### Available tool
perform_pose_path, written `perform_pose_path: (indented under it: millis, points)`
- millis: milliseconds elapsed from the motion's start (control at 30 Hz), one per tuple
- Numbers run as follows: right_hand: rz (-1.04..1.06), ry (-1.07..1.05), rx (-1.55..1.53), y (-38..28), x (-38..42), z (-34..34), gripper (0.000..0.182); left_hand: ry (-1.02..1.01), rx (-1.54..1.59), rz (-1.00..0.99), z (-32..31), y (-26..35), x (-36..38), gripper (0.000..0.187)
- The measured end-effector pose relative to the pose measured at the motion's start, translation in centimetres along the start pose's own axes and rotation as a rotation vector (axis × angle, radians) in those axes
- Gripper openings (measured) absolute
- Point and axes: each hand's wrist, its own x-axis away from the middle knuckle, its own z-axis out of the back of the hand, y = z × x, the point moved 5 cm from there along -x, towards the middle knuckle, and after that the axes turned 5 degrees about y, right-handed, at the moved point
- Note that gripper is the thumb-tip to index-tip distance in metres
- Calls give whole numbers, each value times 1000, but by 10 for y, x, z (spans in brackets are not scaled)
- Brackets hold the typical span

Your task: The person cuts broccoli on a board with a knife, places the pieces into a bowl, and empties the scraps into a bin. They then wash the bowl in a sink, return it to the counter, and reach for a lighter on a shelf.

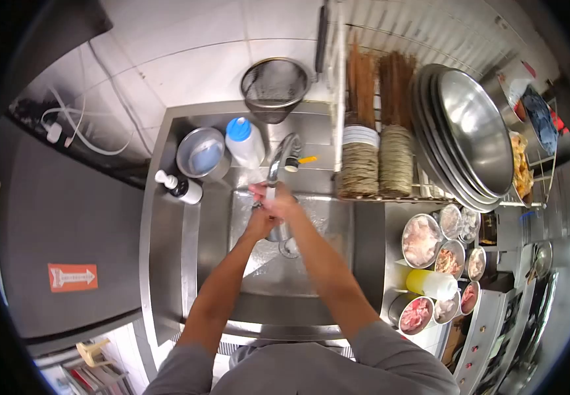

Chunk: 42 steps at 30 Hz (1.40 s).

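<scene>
Over the stainless steel sink (pixel 278 283), my left hand (pixel 259 222) and my right hand (pixel 281 205) are pressed together, just under the curved faucet (pixel 277 158). The right hand lies partly across the left, and its fingers are smeared by motion. Fingers of both hands look curled in, and whatever may be between them is hidden. Water wets the basin below. A round drain (pixel 289 248) shows in the basin beside my right forearm.
Behind the basin stand a metal pot (pixel 201 153), a blue-capped bottle (pixel 245 143) and a pump bottle (pixel 181 188). A strainer (pixel 274 85) hangs on the wall. At right, a rack holds skewers (pixel 396 85) and steel bowls (pixel 474 125), above containers of raw meat (pixel 421 240) and a yellow squeeze bottle (pixel 423 283).
</scene>
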Motion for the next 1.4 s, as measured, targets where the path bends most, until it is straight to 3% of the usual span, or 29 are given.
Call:
perform_pose_path:
  millis: [67, 100, 133, 167, 267, 300, 367, 467, 500, 533, 567, 600, 667, 733, 767, 833, 867, 900, 933, 1000, 1033, 1100, 1133, 1167, 1200, 1233, 1300, 1367, 1400]
  points:
    - [72, 133, 141, 41, -44, 12, 23, 40, -210, -32, 6, -3, -2, 23]
    - [5, -133, -358, 49, -47, 4, 26, 106, -415, -49, 11, -6, 1, 25]
    - [-66, -403, -854, 50, -41, -2, 28, 95, -407, -41, 11, -10, 5, 25]
    - [-74, -396, -855, 46, -34, 2, 28, 65, -294, -19, 15, -14, 4, 27]
    - [1, -195, -111, 31, -4, 13, 32, 92, -181, -42, 16, -31, -1, 28]
    - [17, -144, 135, 25, 7, 15, 34, 96, -297, -120, 11, -23, 1, 27]
    - [221, -348, 788, -8, 11, 28, 29, 102, -416, -178, 5, -8, 2, 26]
    - [261, -310, 778, -57, 35, 31, 34, 55, -164, -65, 6, -6, 0, 23]
    - [258, -310, 781, -50, 34, 28, 34, 221, 139, 45, 8, -11, 4, 21]
    - [111, -324, 382, -37, 21, 23, 31, 385, 443, 141, 11, -16, 3, 20]
    - [-30, -326, -23, -23, 8, 16, 28, 532, 538, 225, 15, -19, 7, 18]
    - [164, -367, 87, -16, 8, 5, 30, 667, 632, 315, 16, -23, 18, 16]
    - [323, -243, -328, 12, 2, -14, 37, 604, 1032, 569, 6, -81, 29, 23]
    - [-190, -27, -158, 7, 10, -21, 28, 768, 1204, 827, -9, -125, 43, 27]
    - [-276, -41, -466, 24, 9, -20, 28, 743, 1206, 828, -16, -119, 35, 27]
    - [36, 146, -243, 30, 7, -9, 25, 829, 1402, 872, -9, -120, 35, 24]
    - [99, 133, -167, 22, 15, -9, 23, 531, 1455, 584, -4, -98, 21, 17]
    - [167, 113, -91, 11, 23, -5, 22, 548, 1273, 788, -5, -94, 16, 16]
    - [187, 21, 59, 17, 17, -1, 24, 553, 1239, 817, -8, -92, 11, 14]
    - [215, -97, 215, 13, 13, 12, 27, 333, 870, 667, 0, -56, -3, 17]
    - [216, -163, 323, -4, 21, 19, 29, 359, 875, 658, -2, -39, -2, 17]
    - [212, -235, 427, -18, 27, 5, 31, 365, 551, 405, -1, -7, 4, 21]
    - [96, -156, 112, -18, 25, 0, 32, 371, 553, 406, -5, -16, 4, 21]
    - [-15, -72, -198, -16, 18, -3, 33, 314, 785, 290, -13, -21, -7, 21]
    - [24, -15, -217, -10, 3, -6, 27, 250, 1013, 169, -19, -26, -14, 20]
    - [23, -16, -213, 7, -9, -5, 27, 253, 1016, 169, -13, -20, -10, 20]
    - [-142, -120, -756, 38, -30, -9, 13, 86, -305, 91, 7, 3, 1, 13]
    - [-150, -159, -776, 23, -11, -8, 6, 92, -320, -26, 4, -3, 7, 23]
    - [-31, 57, -238, -12, 27, -5, 13, 96, -332, -144, 2, -2, 10, 33]
